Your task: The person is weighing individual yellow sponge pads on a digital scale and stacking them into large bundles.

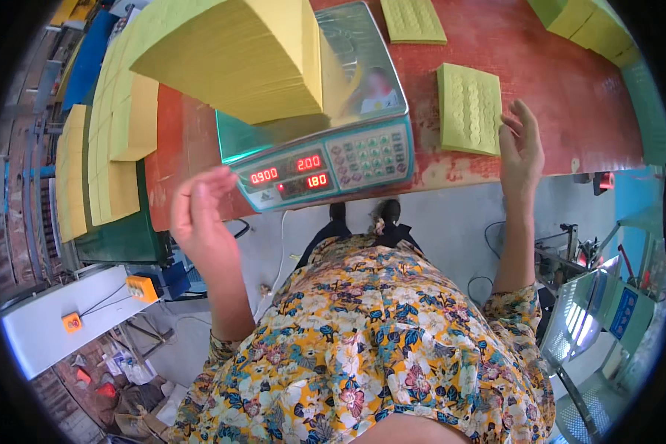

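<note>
A tall stack of yellow paper sheets [274,66] stands on the metal pan of a digital weighing scale [370,159], whose red display is lit. Just off the scale's front left corner, my left hand [200,207] is raised with its fingers stretched out and nothing in it. A smaller pile of yellow sheets [470,111] with rows of stamped round patterns lies on the red table, right of the scale. Beside that pile's right edge is my right hand [523,148], empty, fingers apart; whether it touches the pile I cannot tell.
Another patterned yellow pile [414,21] lies farther back on the red table [555,89]. More yellow stacks stand at the left [111,148] and far right [596,29]. A white machine panel with orange switch boxes [142,288] is at lower left. Cables lie on the floor.
</note>
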### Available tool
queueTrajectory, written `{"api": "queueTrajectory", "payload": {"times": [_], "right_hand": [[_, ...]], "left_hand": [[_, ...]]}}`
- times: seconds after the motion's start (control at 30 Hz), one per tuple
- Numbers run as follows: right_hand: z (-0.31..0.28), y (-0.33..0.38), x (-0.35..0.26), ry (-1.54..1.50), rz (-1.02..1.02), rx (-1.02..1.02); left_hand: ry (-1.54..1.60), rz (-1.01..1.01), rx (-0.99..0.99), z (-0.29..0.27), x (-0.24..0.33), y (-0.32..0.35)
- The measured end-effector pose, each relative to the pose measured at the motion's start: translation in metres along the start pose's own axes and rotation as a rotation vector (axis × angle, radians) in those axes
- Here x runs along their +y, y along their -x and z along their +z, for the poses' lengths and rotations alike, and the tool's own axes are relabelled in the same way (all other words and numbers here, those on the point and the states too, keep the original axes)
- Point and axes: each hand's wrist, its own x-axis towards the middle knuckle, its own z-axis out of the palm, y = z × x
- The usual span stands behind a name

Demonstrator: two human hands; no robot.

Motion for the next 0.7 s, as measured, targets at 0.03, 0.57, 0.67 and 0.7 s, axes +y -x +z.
{"api": "queueTrajectory", "payload": {"times": [0.03,0.57,0.67,0.7], "right_hand": [[0.008,0.005,-0.01,-0.122,-0.015,-0.008],[0.221,-0.005,-0.138,-0.686,-0.005,-0.149],[0.238,0.013,-0.147,-0.649,0.08,-0.08],[0.241,0.028,-0.151,-0.716,0.04,-0.08]], "left_hand": [[0.124,0.046,0.075,-0.01,-0.005,-0.01],[0.655,-0.384,-0.717,-0.007,0.052,-0.235],[0.432,-0.246,-0.882,0.015,0.067,-0.25],[0.306,-0.242,-0.917,0.015,0.071,-0.252]]}}
